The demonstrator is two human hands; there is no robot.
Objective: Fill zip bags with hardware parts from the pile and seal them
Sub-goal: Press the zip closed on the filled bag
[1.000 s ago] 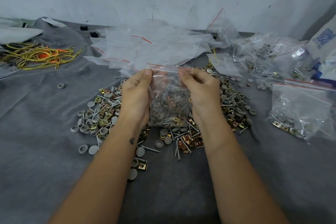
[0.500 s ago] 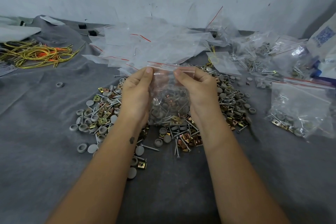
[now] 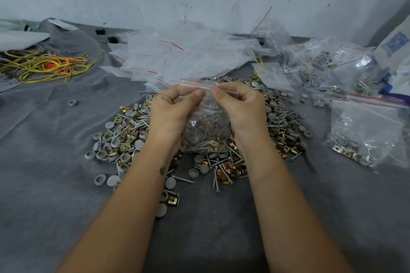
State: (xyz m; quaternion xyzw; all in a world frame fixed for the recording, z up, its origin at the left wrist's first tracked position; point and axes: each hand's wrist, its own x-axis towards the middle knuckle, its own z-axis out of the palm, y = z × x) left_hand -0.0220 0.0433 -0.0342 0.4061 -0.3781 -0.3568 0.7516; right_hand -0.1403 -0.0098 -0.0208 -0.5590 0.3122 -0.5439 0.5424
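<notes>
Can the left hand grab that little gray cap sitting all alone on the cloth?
Probably not right now: the left hand is pinching the zip bag, though nothing blocks the lone gray cap.

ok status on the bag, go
Left hand and right hand both pinching the filled zip bag at its zip strip. Bag held above the hardware pile. Nothing in the way.

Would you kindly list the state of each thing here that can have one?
Held zip bag: holds parts, both thumbs at its zip strip; whether sealed, cannot tell.
Left hand: pinches the bag top.
Right hand: pinches the bag top.
Hardware pile: loose on the grey cloth.
Filled bag at right: lying on the cloth.
Empty bags: heaped behind.
</notes>
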